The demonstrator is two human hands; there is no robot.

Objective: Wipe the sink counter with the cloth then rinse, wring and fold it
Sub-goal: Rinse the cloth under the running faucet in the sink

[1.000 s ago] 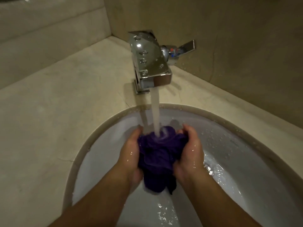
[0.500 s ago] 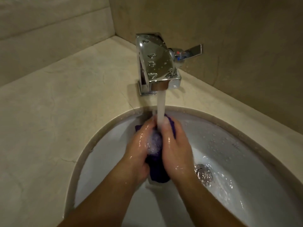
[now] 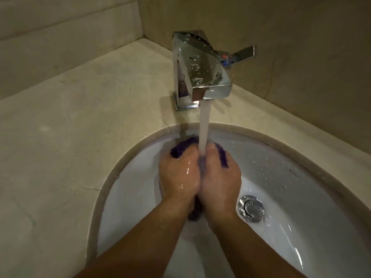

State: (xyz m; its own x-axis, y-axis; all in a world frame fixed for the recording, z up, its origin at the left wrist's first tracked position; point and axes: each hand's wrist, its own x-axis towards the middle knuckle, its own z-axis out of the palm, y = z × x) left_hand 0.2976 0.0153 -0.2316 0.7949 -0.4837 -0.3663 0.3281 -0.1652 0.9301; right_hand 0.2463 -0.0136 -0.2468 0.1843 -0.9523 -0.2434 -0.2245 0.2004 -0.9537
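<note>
A wet purple cloth [image 3: 181, 149] is bunched between both hands inside the white sink basin [image 3: 281, 169]. My left hand [image 3: 178, 175] and my right hand [image 3: 219, 177] press together, fingers curled round the cloth, so most of it is hidden. Only its purple edges show above my knuckles and a bit below my wrists. Water runs from the chrome faucet [image 3: 202, 77] straight down onto the gap between my hands. The beige stone counter [image 3: 70, 137] surrounds the basin.
The chrome drain plug [image 3: 251, 208] sits in the basin right of my right wrist. The faucet's lever handle [image 3: 241, 55] points right toward the wall. Tiled walls close the counter at the back and on the right.
My hands have closed together over the cloth, hiding most of it, and moved up closer under the stream. The drain, hidden before, has come into sight.
</note>
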